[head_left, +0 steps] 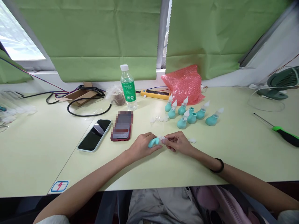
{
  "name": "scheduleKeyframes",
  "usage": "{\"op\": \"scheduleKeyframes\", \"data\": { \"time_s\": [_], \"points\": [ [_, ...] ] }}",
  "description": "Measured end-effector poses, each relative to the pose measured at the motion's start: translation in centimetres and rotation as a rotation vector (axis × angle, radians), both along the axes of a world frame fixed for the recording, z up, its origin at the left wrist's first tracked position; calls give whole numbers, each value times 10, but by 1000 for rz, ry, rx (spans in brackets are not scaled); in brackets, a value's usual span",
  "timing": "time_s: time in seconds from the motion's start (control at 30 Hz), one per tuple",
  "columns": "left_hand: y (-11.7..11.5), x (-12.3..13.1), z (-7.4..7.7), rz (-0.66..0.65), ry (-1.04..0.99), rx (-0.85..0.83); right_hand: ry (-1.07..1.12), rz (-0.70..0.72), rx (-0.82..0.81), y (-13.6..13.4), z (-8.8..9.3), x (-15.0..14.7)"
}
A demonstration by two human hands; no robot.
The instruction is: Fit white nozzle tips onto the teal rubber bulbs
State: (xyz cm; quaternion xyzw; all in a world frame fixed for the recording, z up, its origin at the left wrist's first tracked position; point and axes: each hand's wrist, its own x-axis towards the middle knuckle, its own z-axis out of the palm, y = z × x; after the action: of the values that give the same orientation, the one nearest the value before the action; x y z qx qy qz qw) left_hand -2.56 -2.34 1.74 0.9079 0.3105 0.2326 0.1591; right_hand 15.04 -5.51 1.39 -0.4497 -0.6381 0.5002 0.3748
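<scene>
My left hand [144,145] is closed around a teal squeeze bulb [153,142], lying on its side with its mouth toward the right. At that mouth, my right hand [178,142] pinches a small clear plastic fitting [161,139]; whether it sits inside the bulb I cannot tell. A white translucent tip [192,140] lies on the table just beyond my right hand. Behind my hands stand several teal bulbs with clear pointed nozzles [182,123], and among them two bare bulbs [192,118] with open mouths. A few small clear plastic parts [159,118] lie left of this group.
Left of my hands lie a pale-cased phone [94,135] and a red-cased phone [122,126]. Farther back are a water bottle [129,90], a yellow power strip [155,94], red bubble wrap [184,85] and a cardboard box with cables [81,95]. A screwdriver [277,129] lies at right.
</scene>
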Motion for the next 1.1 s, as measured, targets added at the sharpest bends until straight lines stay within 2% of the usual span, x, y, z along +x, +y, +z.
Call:
{"op": "scheduleKeyframes", "data": {
  "time_s": [0.17,0.37,0.47,0.6,0.8,1.0,1.1],
  "points": [
    [-1,-1,-2,-22,78,115,68,30,-165,5,4,2],
    [-5,2,-6,23,148,254,155,16,-440,11,5,6],
    [-6,4,-6,28,188,293,187,-7,-501,9,4,5],
    [-4,2,-1,13,184,226,166,-64,-368,4,3,0],
    [-4,-1,13,-75,60,-33,30,-46,-72,-5,5,-6],
    [-11,4,11,3,-85,-204,-101,-69,29,0,1,-2],
    [-8,2,7,75,-156,-203,-204,-146,196,9,-1,6]
  ]
}}
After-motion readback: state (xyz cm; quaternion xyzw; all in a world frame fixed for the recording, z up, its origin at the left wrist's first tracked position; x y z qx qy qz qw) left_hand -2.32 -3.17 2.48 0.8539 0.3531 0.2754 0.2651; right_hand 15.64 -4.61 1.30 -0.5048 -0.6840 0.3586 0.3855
